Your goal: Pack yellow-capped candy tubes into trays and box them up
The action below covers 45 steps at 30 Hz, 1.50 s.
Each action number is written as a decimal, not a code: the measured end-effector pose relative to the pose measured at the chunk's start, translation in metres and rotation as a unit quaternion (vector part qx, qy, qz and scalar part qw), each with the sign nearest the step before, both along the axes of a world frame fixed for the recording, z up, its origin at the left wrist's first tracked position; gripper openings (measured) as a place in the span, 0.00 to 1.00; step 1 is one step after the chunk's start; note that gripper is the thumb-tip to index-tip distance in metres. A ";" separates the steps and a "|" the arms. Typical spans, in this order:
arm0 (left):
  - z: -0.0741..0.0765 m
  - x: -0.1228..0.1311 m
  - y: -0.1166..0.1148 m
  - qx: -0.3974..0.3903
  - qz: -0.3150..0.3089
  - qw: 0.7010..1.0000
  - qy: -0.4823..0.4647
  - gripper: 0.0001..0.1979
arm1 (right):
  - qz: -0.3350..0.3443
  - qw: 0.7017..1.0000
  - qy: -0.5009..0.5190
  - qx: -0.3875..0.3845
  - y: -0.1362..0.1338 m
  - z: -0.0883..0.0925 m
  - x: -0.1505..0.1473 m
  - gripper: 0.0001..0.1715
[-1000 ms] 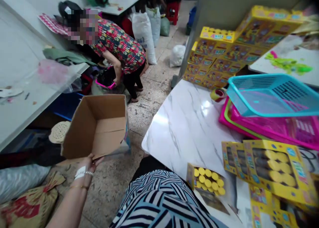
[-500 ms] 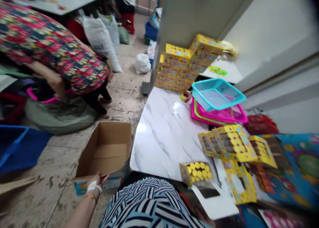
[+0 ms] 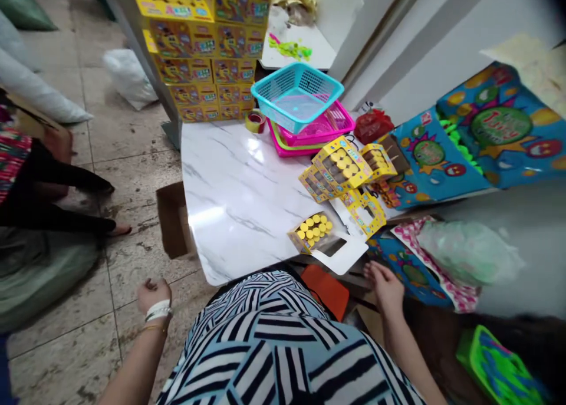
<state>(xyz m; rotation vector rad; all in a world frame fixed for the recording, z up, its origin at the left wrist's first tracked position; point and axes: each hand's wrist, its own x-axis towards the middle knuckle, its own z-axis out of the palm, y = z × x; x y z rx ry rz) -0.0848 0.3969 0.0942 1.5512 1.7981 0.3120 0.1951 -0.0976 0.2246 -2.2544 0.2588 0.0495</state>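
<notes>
My left hand (image 3: 154,296) hangs over the floor left of the table, its fingers curled in with nothing visible in them. Below the table's right part, my right hand (image 3: 384,281) is near the white flap of an open yellow box (image 3: 316,231); its fingers are pressed together and I cannot make out anything in them. That box lies at the front edge of the marbled table (image 3: 247,193), filled with yellow round caps. A cardboard box (image 3: 173,219) stands on the floor beside the table, partly hidden by it. More yellow boxes (image 3: 340,166) lie farther right.
Yellow boxes (image 3: 190,69) are stacked at the table's back, beside a tape roll (image 3: 255,121). A blue basket (image 3: 297,95) rests on pink ones. Blue printed bags (image 3: 428,157) lie to the right. A person's legs (image 3: 66,175) are at the left.
The view has swung right. My left hand has let go of the cardboard box, which now sits mostly behind the table edge. My right hand has come into clear view.
</notes>
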 end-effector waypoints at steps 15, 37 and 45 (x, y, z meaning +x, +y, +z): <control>0.073 0.239 -0.179 0.070 -0.597 0.779 -0.176 0.19 | 0.381 0.858 0.155 -0.306 0.142 -0.018 0.064 0.17; 0.039 0.247 -0.207 0.040 -0.613 0.776 -0.139 0.19 | 0.419 0.823 0.215 -0.316 0.144 -0.047 0.055 0.18; 0.041 0.251 -0.206 0.043 -0.622 0.769 -0.141 0.19 | 0.404 0.856 0.201 -0.252 0.143 -0.052 0.061 0.18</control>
